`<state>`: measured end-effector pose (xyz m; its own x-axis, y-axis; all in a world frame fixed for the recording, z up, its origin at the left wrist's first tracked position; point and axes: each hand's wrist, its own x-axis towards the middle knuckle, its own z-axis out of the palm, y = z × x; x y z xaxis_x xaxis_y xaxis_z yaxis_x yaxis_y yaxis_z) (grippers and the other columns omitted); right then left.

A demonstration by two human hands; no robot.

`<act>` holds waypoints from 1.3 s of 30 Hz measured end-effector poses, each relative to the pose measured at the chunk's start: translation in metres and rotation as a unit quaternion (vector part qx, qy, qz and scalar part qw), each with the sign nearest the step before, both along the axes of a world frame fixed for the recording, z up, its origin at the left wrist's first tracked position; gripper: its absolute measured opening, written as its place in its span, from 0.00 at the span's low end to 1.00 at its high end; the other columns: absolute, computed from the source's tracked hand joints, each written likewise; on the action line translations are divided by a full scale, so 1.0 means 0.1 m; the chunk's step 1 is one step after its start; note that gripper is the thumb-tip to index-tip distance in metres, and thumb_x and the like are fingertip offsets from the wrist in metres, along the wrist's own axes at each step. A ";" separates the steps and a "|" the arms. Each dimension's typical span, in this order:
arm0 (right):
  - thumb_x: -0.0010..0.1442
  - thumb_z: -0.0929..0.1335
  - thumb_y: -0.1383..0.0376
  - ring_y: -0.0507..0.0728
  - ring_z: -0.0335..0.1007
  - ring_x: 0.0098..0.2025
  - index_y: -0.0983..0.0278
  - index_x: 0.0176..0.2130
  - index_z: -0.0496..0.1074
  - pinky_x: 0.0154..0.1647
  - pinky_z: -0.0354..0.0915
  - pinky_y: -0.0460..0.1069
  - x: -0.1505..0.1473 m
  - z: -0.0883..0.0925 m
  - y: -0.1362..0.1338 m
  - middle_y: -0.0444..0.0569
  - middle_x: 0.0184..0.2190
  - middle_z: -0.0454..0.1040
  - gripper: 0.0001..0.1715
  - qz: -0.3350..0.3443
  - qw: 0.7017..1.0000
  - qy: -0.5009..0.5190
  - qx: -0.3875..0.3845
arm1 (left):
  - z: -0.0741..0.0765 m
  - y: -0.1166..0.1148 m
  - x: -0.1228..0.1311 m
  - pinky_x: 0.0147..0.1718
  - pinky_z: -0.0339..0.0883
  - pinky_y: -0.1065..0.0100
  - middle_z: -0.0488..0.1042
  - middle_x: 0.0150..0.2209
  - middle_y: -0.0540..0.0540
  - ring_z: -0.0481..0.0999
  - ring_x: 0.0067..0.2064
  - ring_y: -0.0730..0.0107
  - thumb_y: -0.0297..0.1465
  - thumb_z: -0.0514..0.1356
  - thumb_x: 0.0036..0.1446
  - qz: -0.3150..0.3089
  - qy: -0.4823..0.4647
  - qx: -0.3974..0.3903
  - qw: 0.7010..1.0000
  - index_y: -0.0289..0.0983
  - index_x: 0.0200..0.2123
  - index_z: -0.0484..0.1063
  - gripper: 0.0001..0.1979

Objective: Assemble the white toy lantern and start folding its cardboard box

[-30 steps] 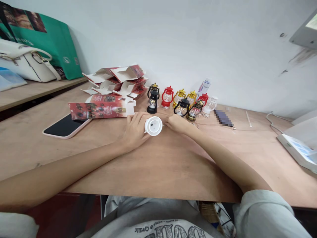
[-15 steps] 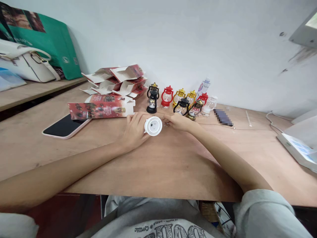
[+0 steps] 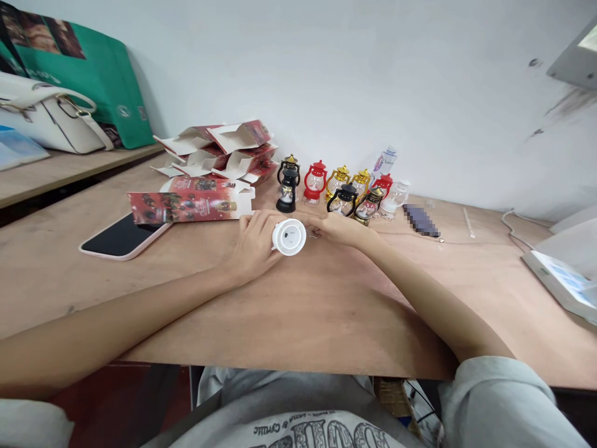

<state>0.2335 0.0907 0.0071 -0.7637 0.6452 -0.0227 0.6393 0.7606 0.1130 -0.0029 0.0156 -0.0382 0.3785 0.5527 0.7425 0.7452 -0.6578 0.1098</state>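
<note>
A small white lantern (image 3: 289, 237) lies on its side in my left hand (image 3: 255, 244), its round base turned toward me. The fingers of that hand are wrapped round it from the left, and its upper part is hidden behind the base. Close by on the right, my right hand (image 3: 329, 228) is closed in a pinch. A thin wire-like loop (image 3: 314, 234) shows below its fingertips, too small to make out well. Just behind the hands stand a black lantern (image 3: 286, 191), a red lantern (image 3: 316, 182) and several others in gold, black and white.
Open red boxes (image 3: 224, 152) are piled at the back left. A flattened red box (image 3: 186, 205) overlaps a phone (image 3: 119, 238). A bottle (image 3: 385, 161) stands by the wall, with a blurred dark object (image 3: 421, 220) to the right. White and green bags (image 3: 69, 118) sit far left.
Almost nothing differs. The white lantern and both hands keep their places, and the view has shifted very slightly.
</note>
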 end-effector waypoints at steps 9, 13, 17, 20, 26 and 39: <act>0.63 0.63 0.75 0.56 0.75 0.37 0.66 0.54 0.71 0.39 0.62 0.48 0.04 -0.14 0.09 0.53 0.36 0.81 0.21 0.020 0.999 0.038 0.017 | 0.00 0.00 -0.01 0.45 0.62 0.53 0.77 0.49 0.38 0.74 0.51 0.51 0.33 0.56 0.64 -0.001 0.005 0.001 1.000 0.36 0.51 0.68 0.13; 0.60 0.62 0.77 0.56 0.75 0.40 0.68 0.51 0.71 0.40 0.65 0.48 0.04 -0.23 0.15 0.57 0.41 0.81 0.21 0.056 0.994 0.078 0.043 | 0.00 0.00 -0.01 0.45 0.61 0.54 0.77 0.49 0.38 0.74 0.51 0.51 0.34 0.57 0.64 -0.001 0.006 -0.002 1.000 0.36 0.50 0.68 0.13; 0.60 0.63 0.77 0.60 0.75 0.43 0.69 0.43 0.73 0.44 0.68 0.53 0.03 -0.30 0.18 0.61 0.41 0.79 0.14 0.081 0.984 0.144 0.063 | -0.01 0.01 0.00 0.45 0.61 0.54 0.77 0.48 0.39 0.74 0.51 0.51 0.35 0.57 0.65 -0.004 -0.007 0.003 1.000 0.36 0.50 0.69 0.13; 0.61 0.64 0.73 0.58 0.76 0.40 0.67 0.41 0.73 0.44 0.71 0.54 0.00 -0.28 0.14 0.56 0.38 0.79 0.10 0.066 0.959 0.272 0.035 | -0.03 0.02 0.00 0.46 0.60 0.54 0.77 0.48 0.39 0.74 0.51 0.51 0.35 0.57 0.65 -0.007 -0.007 0.010 1.000 0.36 0.51 0.68 0.13; 0.59 0.73 0.62 0.52 0.78 0.39 0.61 0.42 0.71 0.41 0.76 0.48 -0.19 0.01 -0.17 0.46 0.37 0.78 0.12 0.061 0.794 0.592 -0.123 | -0.02 0.02 -0.01 0.45 0.60 0.54 0.76 0.50 0.37 0.74 0.50 0.51 0.34 0.56 0.65 0.024 0.006 -0.001 1.000 0.35 0.51 0.67 0.14; 0.63 0.70 0.64 0.54 0.83 0.41 0.62 0.43 0.71 0.44 0.78 0.48 -0.31 0.26 -0.59 0.47 0.39 0.84 0.08 0.113 0.862 0.486 -0.092 | 0.01 0.02 0.01 0.44 0.61 0.51 0.76 0.49 0.36 0.74 0.51 0.47 0.38 0.56 0.66 0.060 -0.014 -0.042 0.997 0.38 0.49 0.67 0.13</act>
